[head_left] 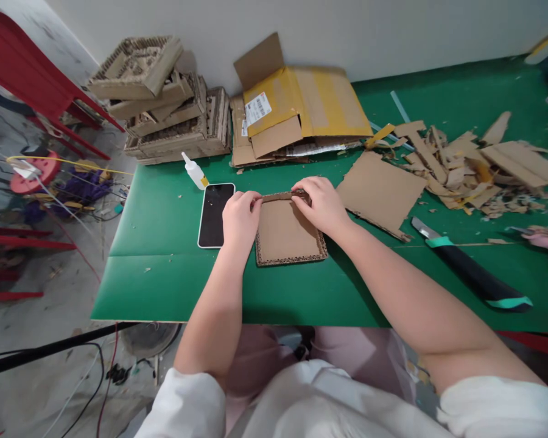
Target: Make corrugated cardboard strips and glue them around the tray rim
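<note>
A shallow square cardboard tray (285, 234) with low corrugated walls lies on the green table in front of me. My left hand (241, 216) pinches its far left corner between thumb and fingers. At the far right corner, my right hand (319, 204) grips the wall, thumb on the inner side and fingers over the outside. A smartphone (210, 222) with a dark screen lies beside my left hand, partly covered by it. Just behind the phone is a white glue bottle (194, 171) with a pointed nozzle. To the right of my right hand lies a flat cardboard piece (383, 191).
Stacked cardboard trays (178, 125) stand at the back left, beside a folded cardboard box (310, 103) with yellow tape. Cardboard scraps (456, 164) pile up at right. A utility knife (470, 267), blade exposed, lies near my right forearm. Another person's hand (545, 238) shows at the right edge.
</note>
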`<state>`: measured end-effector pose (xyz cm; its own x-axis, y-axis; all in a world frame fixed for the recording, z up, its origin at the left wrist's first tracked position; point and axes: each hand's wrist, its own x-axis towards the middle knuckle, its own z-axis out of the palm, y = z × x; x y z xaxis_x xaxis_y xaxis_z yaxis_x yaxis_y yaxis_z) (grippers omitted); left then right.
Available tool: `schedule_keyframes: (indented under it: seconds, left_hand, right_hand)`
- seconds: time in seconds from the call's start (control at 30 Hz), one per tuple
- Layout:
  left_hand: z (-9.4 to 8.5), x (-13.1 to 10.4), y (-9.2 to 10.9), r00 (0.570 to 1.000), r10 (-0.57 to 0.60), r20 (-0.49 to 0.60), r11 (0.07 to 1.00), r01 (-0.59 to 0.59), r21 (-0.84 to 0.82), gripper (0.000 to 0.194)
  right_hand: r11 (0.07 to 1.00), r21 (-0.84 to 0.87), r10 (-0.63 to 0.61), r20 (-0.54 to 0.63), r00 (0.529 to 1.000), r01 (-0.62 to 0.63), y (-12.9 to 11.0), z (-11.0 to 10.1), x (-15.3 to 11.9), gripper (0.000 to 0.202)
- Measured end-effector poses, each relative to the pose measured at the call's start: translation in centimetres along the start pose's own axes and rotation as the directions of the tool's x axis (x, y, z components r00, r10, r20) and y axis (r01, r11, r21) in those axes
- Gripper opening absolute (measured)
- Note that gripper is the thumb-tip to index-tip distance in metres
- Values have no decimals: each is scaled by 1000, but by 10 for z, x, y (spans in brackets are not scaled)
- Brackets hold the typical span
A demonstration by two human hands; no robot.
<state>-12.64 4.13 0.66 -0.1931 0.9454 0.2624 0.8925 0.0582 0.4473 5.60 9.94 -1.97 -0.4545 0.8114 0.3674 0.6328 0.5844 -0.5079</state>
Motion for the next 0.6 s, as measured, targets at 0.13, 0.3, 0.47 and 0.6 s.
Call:
schedule_keyframes:
  seconds: [0.13,0.3,0.47,0.6]
  left_hand:
    - [1,-1,1,999,25,37,999,-26,36,9]
    - [1,-1,3,995,66,74,993,-73,97,12]
    - [1,-1,4,991,90,96,982,-104,157,20]
    - [2,-2,6,993,77,88,979,-92,184,28]
  right_hand:
    - [1000,-9,-7,-14,1000,7,-1,0,1,10]
    - [1000,5,23,7,1000,-23,-1,1,1,10]
    - [1000,18,14,6,1000,-14,-1,2,1,15]
    - [1000,20,0,-4,1000,0,1,3,1,21]
